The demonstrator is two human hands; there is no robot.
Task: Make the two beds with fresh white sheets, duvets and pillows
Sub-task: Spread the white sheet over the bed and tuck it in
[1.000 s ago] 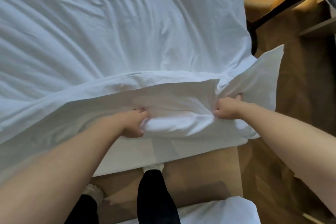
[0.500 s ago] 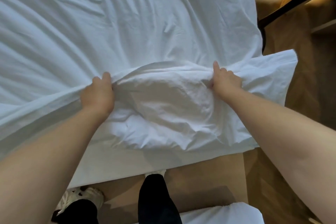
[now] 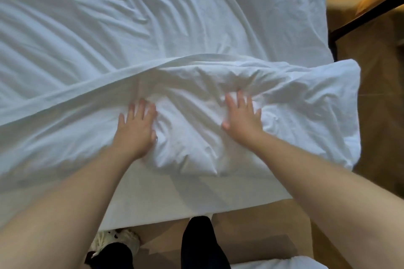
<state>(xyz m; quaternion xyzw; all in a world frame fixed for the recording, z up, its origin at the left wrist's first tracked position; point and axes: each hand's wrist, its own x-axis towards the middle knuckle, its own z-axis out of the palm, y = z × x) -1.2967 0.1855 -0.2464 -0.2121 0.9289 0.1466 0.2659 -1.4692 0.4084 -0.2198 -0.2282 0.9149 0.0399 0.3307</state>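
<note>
A white duvet [image 3: 131, 28] covers the bed, creased all over. Its near edge is folded back in a thick band [image 3: 306, 105] that runs across the bed and sticks out past the right side. My left hand [image 3: 136, 129] lies flat on this fold, fingers spread and straight. My right hand [image 3: 242, 116] presses flat on the fold a little to the right, fingers also spread. Below the fold the white sheet [image 3: 185, 199] hangs over the mattress side facing me.
A wooden floor [image 3: 262, 236] lies between this bed and my legs. The white corner of a second bed [image 3: 284, 263] shows at the bottom edge. A dark furniture leg [image 3: 367, 13] and a lit wooden ledge stand at the top right.
Both hands let go of the bunched duvet edge they gripped and carried up onto the bed. They now lie flat and open on the fold.
</note>
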